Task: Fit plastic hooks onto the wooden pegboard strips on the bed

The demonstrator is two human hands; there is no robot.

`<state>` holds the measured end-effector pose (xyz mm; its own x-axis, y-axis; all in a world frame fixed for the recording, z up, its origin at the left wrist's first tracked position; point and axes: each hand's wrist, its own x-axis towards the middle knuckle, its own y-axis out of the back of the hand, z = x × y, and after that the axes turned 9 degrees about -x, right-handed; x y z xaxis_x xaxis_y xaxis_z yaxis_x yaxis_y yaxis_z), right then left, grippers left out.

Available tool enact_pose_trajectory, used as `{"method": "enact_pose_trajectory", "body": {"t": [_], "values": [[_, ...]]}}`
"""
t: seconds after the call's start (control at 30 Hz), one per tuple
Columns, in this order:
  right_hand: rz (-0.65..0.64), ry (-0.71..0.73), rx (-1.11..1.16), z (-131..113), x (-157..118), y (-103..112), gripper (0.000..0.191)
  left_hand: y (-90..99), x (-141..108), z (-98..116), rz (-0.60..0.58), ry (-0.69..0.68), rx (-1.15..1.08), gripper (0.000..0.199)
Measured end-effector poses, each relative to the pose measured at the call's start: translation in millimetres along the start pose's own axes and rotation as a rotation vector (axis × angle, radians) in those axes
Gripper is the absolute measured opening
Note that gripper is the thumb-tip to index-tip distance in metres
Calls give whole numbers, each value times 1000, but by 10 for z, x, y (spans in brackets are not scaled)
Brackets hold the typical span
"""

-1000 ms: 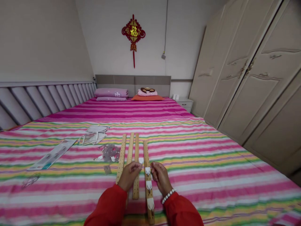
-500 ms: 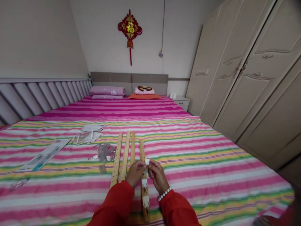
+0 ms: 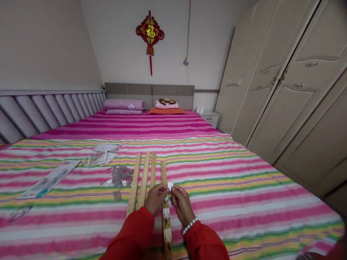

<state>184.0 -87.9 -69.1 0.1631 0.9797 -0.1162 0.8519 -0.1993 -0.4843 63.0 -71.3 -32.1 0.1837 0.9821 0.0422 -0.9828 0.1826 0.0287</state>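
Note:
A small white hook [image 3: 170, 185] is pinched between the fingertips of my left hand [image 3: 156, 198] and my right hand [image 3: 181, 203]. A bit of shiny metal shows just below it. Both hands are closed, above a drilled wooden strip [image 3: 163, 171] that runs away from me on the bed. Nearer to me, two white hooks with metal parts lie along the same strip: the upper hook [image 3: 166, 213] and the lower hook [image 3: 168, 236]. My fingers hide part of the held hook and of the strip.
Several more wooden strips [image 3: 134, 184] lie to the left. Beside them are a heap of small grey plastic packets [image 3: 121, 176], a flat packet [image 3: 117, 196], clear packaging [image 3: 103, 155], a long packaging card [image 3: 51, 179] and thin wire-like pieces [image 3: 21, 211]. A striped sheet [image 3: 244, 202] covers the bed.
The held hook has turned a little between my fingertips, its white face now looking squarer. My hands stay in nearly the same place, and the view has shifted slightly.

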Motion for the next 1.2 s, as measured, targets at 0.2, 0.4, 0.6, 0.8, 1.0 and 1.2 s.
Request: {"method": "enact_pose_trajectory", "body": {"t": [0.2,0.4,0.6,0.8,1.0,1.2], "values": [[13,6,-82,-65,124,-133,24,103,243,-98,159,23,-100,35],[39,-47,-162,-49,186,-193,20,137,358,-164,169,63,-95,26],[69,-101,-174,-36,231,-183,22,115,363,-205,234,53,78,11],[95,-135,-182,-10,291,-193,26,98,382,-267,256,40,245,9],[117,-164,-187,2,318,-188,27,78,367,-286,213,6,233,25],[130,-159,-192,9,324,-193,26,84,363,-246,184,-66,416,16]]}}
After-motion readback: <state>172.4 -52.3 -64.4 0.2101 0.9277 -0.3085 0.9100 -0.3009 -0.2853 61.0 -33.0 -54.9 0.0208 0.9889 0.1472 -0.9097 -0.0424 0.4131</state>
